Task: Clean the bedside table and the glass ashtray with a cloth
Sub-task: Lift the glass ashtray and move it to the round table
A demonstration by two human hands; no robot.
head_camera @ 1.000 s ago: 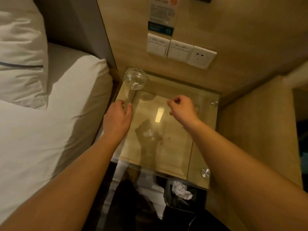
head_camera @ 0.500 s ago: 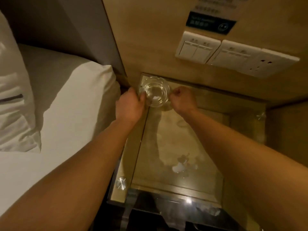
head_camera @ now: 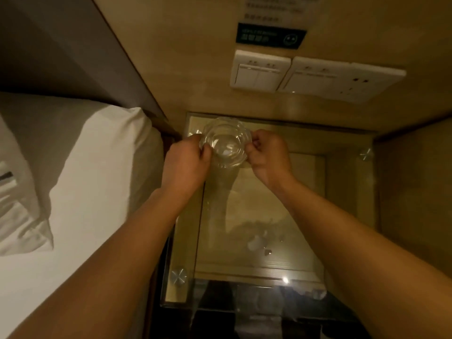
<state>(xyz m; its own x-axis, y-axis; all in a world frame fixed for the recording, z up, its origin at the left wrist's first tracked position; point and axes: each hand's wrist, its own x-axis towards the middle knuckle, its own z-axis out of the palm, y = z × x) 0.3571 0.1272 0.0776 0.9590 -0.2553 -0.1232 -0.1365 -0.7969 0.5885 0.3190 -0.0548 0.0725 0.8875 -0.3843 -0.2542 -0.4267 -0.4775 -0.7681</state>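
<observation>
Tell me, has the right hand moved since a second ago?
Yes. The right hand went from the middle of the glass tabletop toward the back left corner by the wall, and now grips the glass ashtray rim.

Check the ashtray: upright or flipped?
Upright. The glass ashtray shows its open bowl facing the camera, rim on top, gripped at either side by the left hand and right hand. Contents: cannot tell.
</observation>
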